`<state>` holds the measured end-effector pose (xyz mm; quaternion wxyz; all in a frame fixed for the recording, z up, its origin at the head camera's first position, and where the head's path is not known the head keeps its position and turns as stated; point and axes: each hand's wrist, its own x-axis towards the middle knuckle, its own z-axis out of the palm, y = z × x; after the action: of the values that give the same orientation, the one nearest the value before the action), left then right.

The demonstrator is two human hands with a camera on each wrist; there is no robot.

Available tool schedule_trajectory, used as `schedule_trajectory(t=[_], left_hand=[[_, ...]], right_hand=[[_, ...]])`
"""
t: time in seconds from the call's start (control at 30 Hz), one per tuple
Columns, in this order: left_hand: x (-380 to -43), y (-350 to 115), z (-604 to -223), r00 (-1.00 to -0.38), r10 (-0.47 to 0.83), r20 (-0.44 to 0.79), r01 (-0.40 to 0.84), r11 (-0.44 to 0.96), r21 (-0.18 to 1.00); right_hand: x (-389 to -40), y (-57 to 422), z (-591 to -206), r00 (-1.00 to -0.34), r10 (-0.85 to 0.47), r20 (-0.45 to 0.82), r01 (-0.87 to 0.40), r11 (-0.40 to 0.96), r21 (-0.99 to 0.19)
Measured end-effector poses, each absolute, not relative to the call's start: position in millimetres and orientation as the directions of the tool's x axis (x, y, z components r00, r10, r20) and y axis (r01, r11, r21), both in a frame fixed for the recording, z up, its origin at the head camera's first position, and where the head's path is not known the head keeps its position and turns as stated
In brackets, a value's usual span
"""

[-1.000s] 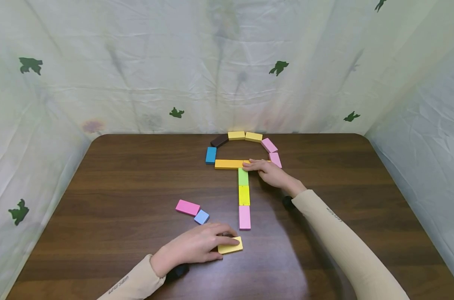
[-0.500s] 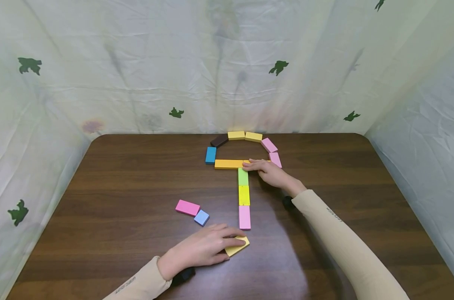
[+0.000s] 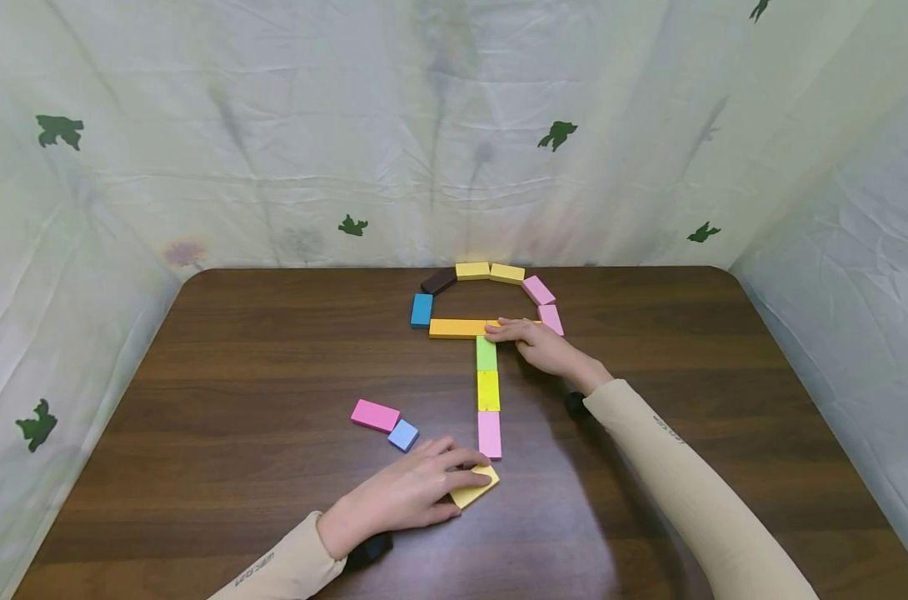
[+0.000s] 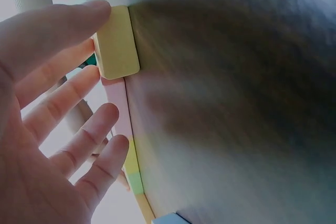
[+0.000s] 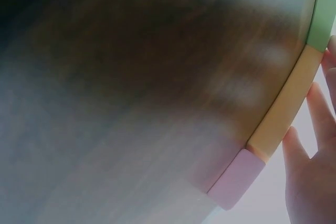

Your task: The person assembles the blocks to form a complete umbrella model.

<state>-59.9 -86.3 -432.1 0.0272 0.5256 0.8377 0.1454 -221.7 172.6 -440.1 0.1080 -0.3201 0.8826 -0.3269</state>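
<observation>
My left hand holds a pale yellow block between thumb and fingers, flat on the table. In the left wrist view the thumb lies on one edge of that yellow block and fingertips meet its side. The block sits tilted just below a light pink block, the lower end of a column with a yellow block and a green block. My right hand rests its extended fingers on the row of orange blocks above that column, hiding part of the row.
A hot pink block and a small blue block lie left of the column. An arch above the orange row includes a blue block, a black block and pink blocks. A white curtain hangs behind the table.
My left hand has slid the pale yellow block to the right and slightly away from me, turning it more diagonal, under the column's lower end. The right hand has stayed in place.
</observation>
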Motion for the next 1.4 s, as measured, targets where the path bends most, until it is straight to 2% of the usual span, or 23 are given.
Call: schedule_trajectory(t=[1.0,1.27,1.4], left_hand=[[-59.6,-89.1,-431.8,-0.481,0.872,0.09,0.85,0.438,0.294],[-59.7,-90.2,-432.9,-0.473,0.874,0.116,0.859,0.428,0.28],[-63.9,-96.1,-431.3,-0.469,0.867,0.169,0.86,0.405,0.309]], right_hand=[[-221.3,171.2,-435.9,-0.778,-0.628,-0.026,-0.464,0.602,-0.649],[-221.2,170.8,-436.0,-0.784,-0.619,-0.034,-0.455,0.612,-0.647],[-220.7,171.1,-435.5,-0.783,-0.622,-0.029,-0.462,0.611,-0.643]])
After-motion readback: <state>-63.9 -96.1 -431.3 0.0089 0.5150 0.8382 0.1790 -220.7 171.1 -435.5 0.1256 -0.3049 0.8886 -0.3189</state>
